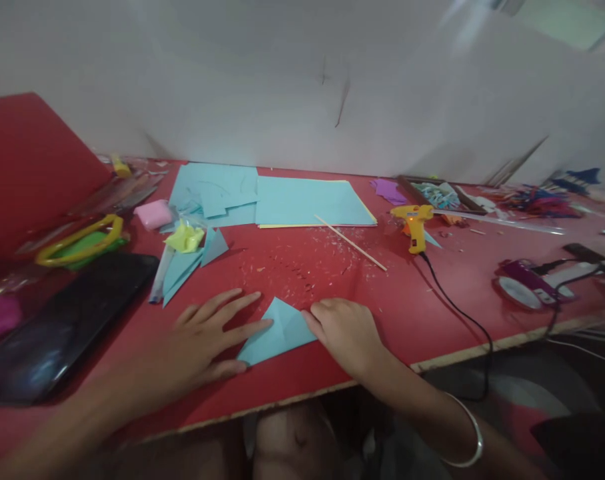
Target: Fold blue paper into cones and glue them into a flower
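Note:
A light blue sheet of paper (277, 335), folded into a triangle-like shape with creases across it, lies flat near the table's front edge. My left hand (210, 333) rests spread out at its left side, the index fingertip on the paper and the thumb at its lower left corner. At the right corner, my right hand (345, 331) is closed, thumb and curled fingers gripping the paper's edge. Behind my left hand lie more folded blue paper pieces (182, 272) with a crumpled yellow paper shape (184, 237) on top.
Blue sheets (307, 200) lie against the wall, a wooden stick (352, 243) in front. A yellow glue gun (413, 227) stands at the right, its cord (455, 300) hanging over the edge. A dark phone-like slab (72, 320) and yellow-handled tool (77, 241) lie left. Paper scraps are scattered mid-table.

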`<action>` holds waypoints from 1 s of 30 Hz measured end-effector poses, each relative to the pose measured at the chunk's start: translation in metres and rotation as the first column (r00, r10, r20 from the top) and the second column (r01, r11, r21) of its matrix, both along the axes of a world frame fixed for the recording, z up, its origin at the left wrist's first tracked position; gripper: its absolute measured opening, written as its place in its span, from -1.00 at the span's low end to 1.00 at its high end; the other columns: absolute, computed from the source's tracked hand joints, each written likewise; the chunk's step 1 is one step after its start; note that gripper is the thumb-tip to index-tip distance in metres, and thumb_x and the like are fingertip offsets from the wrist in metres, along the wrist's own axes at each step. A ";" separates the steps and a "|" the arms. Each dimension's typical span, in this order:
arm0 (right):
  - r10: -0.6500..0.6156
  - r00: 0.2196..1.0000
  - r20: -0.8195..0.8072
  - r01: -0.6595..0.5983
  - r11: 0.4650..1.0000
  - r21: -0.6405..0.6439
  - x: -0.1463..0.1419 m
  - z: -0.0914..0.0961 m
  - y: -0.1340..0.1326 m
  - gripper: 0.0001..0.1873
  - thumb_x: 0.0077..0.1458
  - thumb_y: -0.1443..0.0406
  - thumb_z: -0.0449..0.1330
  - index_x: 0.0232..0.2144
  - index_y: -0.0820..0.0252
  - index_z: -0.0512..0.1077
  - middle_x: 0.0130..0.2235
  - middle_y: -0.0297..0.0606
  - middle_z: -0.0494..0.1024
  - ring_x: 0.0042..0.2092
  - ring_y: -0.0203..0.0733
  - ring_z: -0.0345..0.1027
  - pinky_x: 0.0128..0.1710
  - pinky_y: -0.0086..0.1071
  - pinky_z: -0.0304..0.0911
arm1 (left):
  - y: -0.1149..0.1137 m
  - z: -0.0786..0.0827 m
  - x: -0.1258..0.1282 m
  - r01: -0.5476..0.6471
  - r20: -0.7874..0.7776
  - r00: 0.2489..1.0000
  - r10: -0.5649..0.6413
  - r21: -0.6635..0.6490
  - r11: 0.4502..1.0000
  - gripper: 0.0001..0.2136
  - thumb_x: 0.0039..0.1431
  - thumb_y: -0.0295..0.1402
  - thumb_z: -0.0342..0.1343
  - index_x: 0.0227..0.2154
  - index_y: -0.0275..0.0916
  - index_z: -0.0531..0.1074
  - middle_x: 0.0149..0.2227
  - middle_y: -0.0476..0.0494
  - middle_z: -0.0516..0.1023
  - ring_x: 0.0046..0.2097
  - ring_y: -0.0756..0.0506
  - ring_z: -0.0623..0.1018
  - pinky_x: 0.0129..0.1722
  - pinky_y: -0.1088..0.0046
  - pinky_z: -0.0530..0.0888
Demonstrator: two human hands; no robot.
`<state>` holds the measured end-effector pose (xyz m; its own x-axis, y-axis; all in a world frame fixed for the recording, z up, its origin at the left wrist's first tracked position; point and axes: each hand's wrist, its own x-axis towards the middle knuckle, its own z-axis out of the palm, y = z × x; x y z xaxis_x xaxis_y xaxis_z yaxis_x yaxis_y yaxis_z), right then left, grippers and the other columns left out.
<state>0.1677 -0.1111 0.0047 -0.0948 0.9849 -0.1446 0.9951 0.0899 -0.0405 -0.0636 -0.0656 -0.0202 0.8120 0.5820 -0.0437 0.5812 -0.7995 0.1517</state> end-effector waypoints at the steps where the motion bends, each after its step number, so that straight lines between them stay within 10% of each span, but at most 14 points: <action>1: 0.001 1.000 0.004 -0.001 1.000 0.009 0.000 0.000 -0.001 -0.67 0.17 0.24 -0.09 -0.41 0.18 0.45 -0.36 -0.21 0.53 -0.28 -0.17 0.41 -0.45 -0.42 0.10 | 0.002 0.004 0.001 0.016 -0.029 0.999 -0.016 -0.022 1.000 -0.52 0.10 -0.05 -0.10 0.10 0.28 -0.01 0.24 0.02 0.02 0.20 -0.29 0.10 0.00 0.05 0.25; 11: 0.093 0.995 0.035 -0.099 0.967 0.235 0.006 -0.011 -0.002 -0.73 0.14 0.27 -0.04 -0.44 0.20 0.41 -0.42 -0.21 0.48 -0.35 -0.18 0.36 -0.42 -0.37 0.11 | 0.016 0.025 0.002 0.050 -0.180 0.979 -0.094 -0.233 0.971 -0.44 0.07 0.04 -0.14 0.14 0.21 -0.11 0.28 -0.01 -0.19 0.25 -0.34 -0.12 0.05 -0.08 0.12; 15: 0.436 0.893 0.111 -0.420 0.720 0.553 0.005 -0.020 -0.008 -0.81 0.13 0.36 -0.04 -0.34 0.17 0.39 -0.34 -0.24 0.45 -0.26 -0.23 0.28 -0.10 -0.25 0.07 | 0.017 0.029 0.003 0.044 -0.197 0.976 -0.098 -0.258 0.965 -0.43 0.07 0.00 -0.10 0.14 0.19 -0.12 0.28 -0.02 -0.20 0.26 -0.31 -0.14 0.06 -0.05 0.11; 18: 0.675 0.728 0.119 -0.624 0.582 0.521 -0.004 -0.018 -0.016 -0.77 0.16 0.26 -0.05 -0.18 0.10 0.34 -0.28 -0.28 0.43 -0.22 -0.24 0.23 0.04 -0.16 -0.05 | 0.018 0.031 0.005 0.045 -0.212 0.972 -0.104 -0.266 0.963 -0.41 0.05 0.00 -0.06 0.15 0.17 -0.11 0.28 -0.04 -0.21 0.26 -0.30 -0.15 0.07 -0.04 0.09; 30: 0.659 0.744 -0.114 -0.566 0.711 0.418 0.001 -0.020 -0.027 -0.61 0.13 0.08 -0.07 -0.08 0.06 0.33 -0.13 -0.18 0.39 -0.11 -0.18 0.19 -0.10 -0.25 0.12 | 0.018 0.031 0.005 0.030 -0.155 0.985 -0.082 -0.314 0.949 -0.39 0.00 0.07 -0.08 0.14 0.17 -0.07 0.27 -0.06 -0.18 0.25 -0.35 -0.13 0.05 -0.12 0.10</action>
<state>0.1690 -0.1385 -0.0157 -0.6793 0.6732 0.2922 0.6747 0.7295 -0.1121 -0.0590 -0.0479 0.0113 0.8092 0.4723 -0.3495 0.5747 -0.7600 0.3035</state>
